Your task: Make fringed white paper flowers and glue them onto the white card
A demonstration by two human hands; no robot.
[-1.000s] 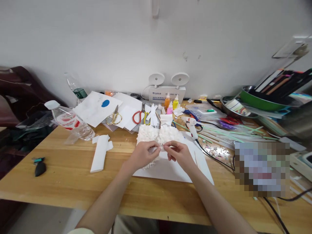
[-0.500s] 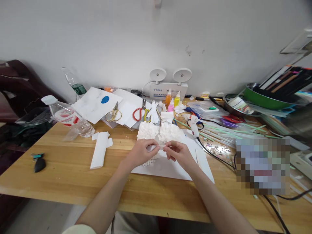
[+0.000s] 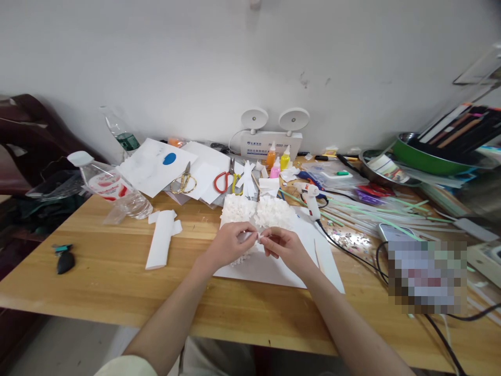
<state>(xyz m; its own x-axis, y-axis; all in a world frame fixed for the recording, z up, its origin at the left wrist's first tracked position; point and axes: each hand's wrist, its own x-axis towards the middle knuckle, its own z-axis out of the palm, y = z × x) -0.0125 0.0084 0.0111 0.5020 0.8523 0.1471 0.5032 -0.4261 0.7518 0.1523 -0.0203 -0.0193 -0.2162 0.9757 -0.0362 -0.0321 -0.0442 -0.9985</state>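
Fingertips meet over the white sheet (image 3: 274,275), pinching a tiny piece of white paper (image 3: 259,238) between them. My left hand (image 3: 234,244) is closed in a pinch on one side of this piece. My right hand (image 3: 285,246) pinches its other side, fingers curled. Just beyond the hands lie two fluffy clusters of crumpled white paper bits, a left cluster (image 3: 237,207) and a right cluster (image 3: 275,212). More bits show under my left hand, partly hidden by it.
To the left lie a folded white paper piece (image 3: 159,244) and a water bottle (image 3: 117,188). Gold scissors (image 3: 183,183) and red-handled scissors (image 3: 223,181) rest behind. A white glue gun (image 3: 311,200) stands at right, its cord trailing near a phone (image 3: 395,231).
My fingertips have drawn slightly closer together, and less of the white paper piece shows between them. The view has shifted a little; other things stay in place.
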